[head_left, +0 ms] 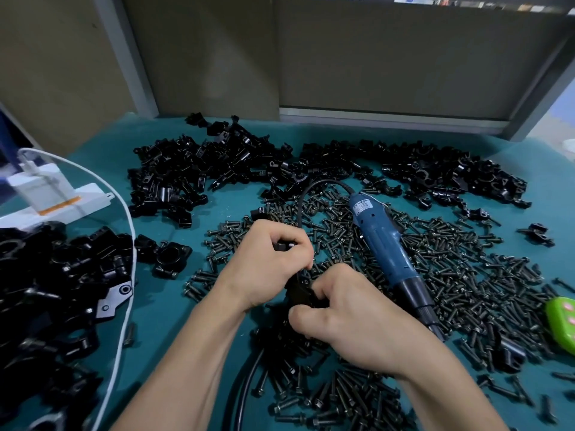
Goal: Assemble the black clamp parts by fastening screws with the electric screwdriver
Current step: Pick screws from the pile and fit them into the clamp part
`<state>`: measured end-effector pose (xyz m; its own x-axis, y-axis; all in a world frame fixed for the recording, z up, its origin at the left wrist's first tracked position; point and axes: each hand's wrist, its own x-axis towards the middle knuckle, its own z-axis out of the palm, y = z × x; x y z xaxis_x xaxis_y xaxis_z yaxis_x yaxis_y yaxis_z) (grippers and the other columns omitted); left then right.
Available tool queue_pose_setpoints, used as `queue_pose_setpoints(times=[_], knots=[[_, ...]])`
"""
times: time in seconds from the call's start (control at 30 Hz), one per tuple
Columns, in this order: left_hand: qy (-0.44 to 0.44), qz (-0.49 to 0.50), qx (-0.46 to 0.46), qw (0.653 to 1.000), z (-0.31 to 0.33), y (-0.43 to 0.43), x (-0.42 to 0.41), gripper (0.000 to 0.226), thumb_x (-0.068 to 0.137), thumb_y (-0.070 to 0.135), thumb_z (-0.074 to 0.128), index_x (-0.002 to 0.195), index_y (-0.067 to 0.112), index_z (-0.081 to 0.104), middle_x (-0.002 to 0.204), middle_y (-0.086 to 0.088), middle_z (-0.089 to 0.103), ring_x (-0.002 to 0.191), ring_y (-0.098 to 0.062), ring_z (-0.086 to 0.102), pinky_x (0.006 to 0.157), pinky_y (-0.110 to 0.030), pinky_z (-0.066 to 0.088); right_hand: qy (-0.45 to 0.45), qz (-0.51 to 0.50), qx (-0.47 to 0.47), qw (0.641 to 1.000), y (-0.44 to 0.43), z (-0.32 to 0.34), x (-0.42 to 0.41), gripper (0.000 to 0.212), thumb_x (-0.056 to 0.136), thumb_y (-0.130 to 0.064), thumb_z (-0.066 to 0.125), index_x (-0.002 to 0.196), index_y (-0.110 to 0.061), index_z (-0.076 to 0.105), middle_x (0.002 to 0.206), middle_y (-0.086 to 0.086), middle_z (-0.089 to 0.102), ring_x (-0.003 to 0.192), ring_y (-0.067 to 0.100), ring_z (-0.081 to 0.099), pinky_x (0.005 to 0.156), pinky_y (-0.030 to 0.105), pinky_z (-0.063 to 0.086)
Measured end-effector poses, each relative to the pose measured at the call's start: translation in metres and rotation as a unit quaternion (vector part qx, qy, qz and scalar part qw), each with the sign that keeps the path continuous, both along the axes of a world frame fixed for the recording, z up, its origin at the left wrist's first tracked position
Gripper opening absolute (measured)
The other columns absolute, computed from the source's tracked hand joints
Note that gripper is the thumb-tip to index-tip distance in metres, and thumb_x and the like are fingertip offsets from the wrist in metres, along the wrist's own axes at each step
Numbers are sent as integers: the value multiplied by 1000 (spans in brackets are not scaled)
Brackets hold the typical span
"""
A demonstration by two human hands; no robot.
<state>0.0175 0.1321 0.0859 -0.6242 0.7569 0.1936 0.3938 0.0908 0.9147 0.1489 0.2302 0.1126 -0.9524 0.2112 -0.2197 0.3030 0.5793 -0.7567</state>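
Gripping black clamp parts [298, 294] with left hand [267, 269] curled round the top and right hand [345, 325] pinching below, just beside electric screwdriver [384, 244] lying idle on screws [466, 275].

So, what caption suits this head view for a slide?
Left hand and right hand grip a black clamp part above screws, blue electric screwdriver lying alongside.

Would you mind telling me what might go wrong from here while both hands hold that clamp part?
1. The left hand and right hand grip the clamp part above loose screws; anything dropped could vanish among them.
2. The electric screwdriver lies on that pile with its cable looping just behind the hands; a snag might drag it.
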Motion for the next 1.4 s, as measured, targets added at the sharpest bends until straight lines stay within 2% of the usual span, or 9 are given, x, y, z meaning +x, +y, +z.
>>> queue_pose_setpoints(times=[0.2,0.3,0.4,0.53,0.7,0.97,1.1,1.23,1.4], knots=[[122,-31,-100,987,7,-5,5,20,72,23,53,64,30,70,63,8,66,61,-10,59,59,-26,49,-40,-7,26,999,3,2,3,49,73,-34,75,51,-15,36,45,-9,34,44,14,30,44,31,25],[123,-32,-101,987,7,-5,6,19,73,22,53,64,27,69,64,5,67,63,-14,61,61,-33,53,-42,-18,104,994,0,1,2,45,65,-46,69,51,-14,40,44,-5,40,46,15,35,46,30,29],[118,-46,-80,989,5,-4,5,18,72,20,55,61,26,69,61,5,66,58,-11,59,55,-29,48,-30,-12,130,991,-1,3,3,39,57,-51,61,51,-14,49,38,-8,41,44,14,33,45,29,28],[9,66,67,995,-3,5,4,16,69,10,59,58,16,68,56,0,62,55,-7,52,54,-22,41,83,-100,13,991,1,1,0,34,67,-31,70,59,-8,47,44,-9,33,43,14,28,43,30,22],[-149,218,188,946,-2,20,13,18,67,12,57,52,19,64,53,5,51,55,-7,43,51,-18,36,256,-170,43,951,-16,-13,-6,25,75,-30,63,61,-12,50,45,-5,38,43,9,31,43,24,26],[-289,148,180,929,8,13,7,27,62,2,49,46,18,62,46,3,44,41,-8,39,41,-17,32,368,-162,-19,915,-38,-23,-14,31,79,-15,61,56,-24,42,51,-9,35,45,12,30,44,29,24],[-314,114,169,927,5,12,4,25,59,7,47,44,21,62,49,5,49,47,-8,40,54,-27,32,377,-171,38,910,-43,-23,-15,32,76,-24,58,59,-38,35,52,-10,33,46,12,30,49,19,23],[-400,56,245,881,5,11,5,27,67,5,49,58,20,69,48,2,46,43,-10,40,47,-23,36,361,-183,158,901,-40,-27,-16,17,77,-30,56,63,-22,52,52,-8,38,52,16,36,55,22,28],[-440,126,229,859,3,10,9,21,97,16,54,105,16,74,61,1,55,51,-12,48,57,-28,41,303,-176,243,905,-32,-30,-16,7,84,-25,64,87,-23,70,71,-10,63,66,13,55,68,37,51]])
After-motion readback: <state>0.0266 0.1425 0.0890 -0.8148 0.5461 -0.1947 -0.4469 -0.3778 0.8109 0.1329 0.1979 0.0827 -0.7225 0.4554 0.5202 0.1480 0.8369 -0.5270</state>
